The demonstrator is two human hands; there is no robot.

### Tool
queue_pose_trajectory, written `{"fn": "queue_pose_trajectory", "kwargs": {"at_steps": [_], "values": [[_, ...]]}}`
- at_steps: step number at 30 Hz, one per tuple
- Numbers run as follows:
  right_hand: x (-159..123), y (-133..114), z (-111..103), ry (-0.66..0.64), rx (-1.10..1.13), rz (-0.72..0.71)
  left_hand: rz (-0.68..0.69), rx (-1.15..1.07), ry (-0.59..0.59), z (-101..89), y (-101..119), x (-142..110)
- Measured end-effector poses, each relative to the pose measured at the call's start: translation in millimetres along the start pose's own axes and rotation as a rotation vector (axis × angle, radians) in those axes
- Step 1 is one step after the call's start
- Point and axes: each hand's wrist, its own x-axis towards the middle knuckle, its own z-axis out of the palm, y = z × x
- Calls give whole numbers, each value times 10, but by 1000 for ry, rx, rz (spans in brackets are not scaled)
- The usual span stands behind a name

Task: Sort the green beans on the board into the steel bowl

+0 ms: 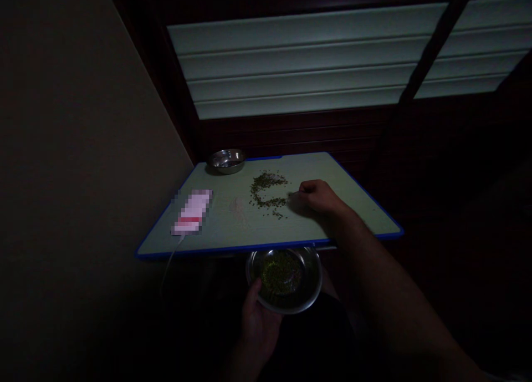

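My left hand (261, 321) grips the near left rim of a round metal bowl (313, 293), thumb over the rim. Inside it lie small green beans or seeds (282, 274). The bowl is below the front edge of a pale tabletop (216, 227) with a blue rim. On the top, more green beans (266, 185) are spread in a loose curved patch. Just right of them, my right hand (318, 196) is closed with the fingertips pinched. A small greyish thing shows at its fingertips, too dark to name.
A second metal bowl (227, 161) stands at the table's back left corner. A blurred-out phone (193, 211) lies at the left, with a white cable (168, 265) hanging over the front edge. Dark wooden cabinet doors with pale slats (303, 60) rise behind; a wall (83, 149) is at left.
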Motion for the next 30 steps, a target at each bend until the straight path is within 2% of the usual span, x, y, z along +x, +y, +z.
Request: {"fn": "queue_pose_trajectory", "kwargs": {"at_steps": [6,11,22,30], "values": [[-7,-3,31,-19,38,-12,-9,-7,16,2,-2,6],[-18,9,24,-121,159,30,-3,-9,-2,-5,-2,11],[-79,-31,-2,-308,198,32,-5,13,-47,-37,-5,18],[-62,7,30,-283,170,43,9,-3,-21,-40,-11,39]]}}
